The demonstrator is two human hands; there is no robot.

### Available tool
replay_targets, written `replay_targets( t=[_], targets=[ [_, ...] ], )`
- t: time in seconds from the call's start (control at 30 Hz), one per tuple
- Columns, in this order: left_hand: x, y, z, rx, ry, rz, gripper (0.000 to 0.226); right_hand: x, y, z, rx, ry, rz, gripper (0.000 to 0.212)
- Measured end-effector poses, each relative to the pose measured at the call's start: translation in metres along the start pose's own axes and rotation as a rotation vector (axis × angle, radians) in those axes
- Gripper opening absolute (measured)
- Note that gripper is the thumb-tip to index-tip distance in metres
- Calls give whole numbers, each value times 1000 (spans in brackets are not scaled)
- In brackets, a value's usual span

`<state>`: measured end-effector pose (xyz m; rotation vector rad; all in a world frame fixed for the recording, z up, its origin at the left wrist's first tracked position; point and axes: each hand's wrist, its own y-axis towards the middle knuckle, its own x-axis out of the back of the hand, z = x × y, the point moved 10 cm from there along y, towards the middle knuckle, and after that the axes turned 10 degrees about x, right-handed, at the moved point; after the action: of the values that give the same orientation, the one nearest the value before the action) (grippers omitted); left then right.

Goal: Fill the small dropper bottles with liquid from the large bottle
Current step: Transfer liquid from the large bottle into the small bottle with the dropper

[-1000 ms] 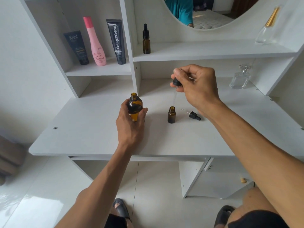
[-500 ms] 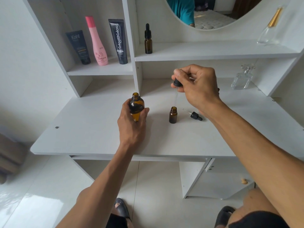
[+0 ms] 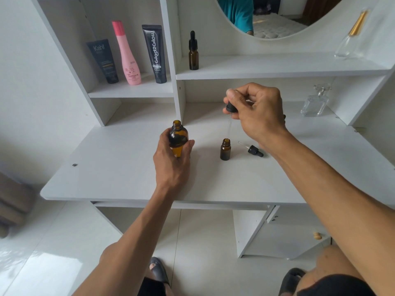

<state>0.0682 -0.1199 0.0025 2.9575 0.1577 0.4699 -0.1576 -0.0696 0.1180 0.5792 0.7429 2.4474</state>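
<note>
The right hand pinches the black bulb of a glass dropper, whose pipette hangs just above the mouth of the open small amber bottle near the middle of the counter. The left hand is curled round the large amber bottle, uncapped and held upright to the left of the small one.

For a clean fill, the pipette tip should be brought plumb into the small neck before the bulb is squeezed, and the squeeze kept slow; the small bottle stands unsupported and could be tipped by a sideways touch.

Count: one large bottle; one open small bottle on the counter; one capped dropper bottle on the upper shelf; two droppers, one held, a spare dropper lying just right of the small bottle.
</note>
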Motion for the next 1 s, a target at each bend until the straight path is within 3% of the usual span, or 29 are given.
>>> replay_targets(
  t=[0.27,0.5,1.0],
  targets=[
    [0,0,0,10,-1,4,51,0,-2,-2,-17,11,14,17],
    [1,-1,-1,16,-13,2,51,3,10,26,19,184,-34,12],
    [1,-1,1,22,-36,6,49,-69,28,82,78,387,27,11]
  ],
)
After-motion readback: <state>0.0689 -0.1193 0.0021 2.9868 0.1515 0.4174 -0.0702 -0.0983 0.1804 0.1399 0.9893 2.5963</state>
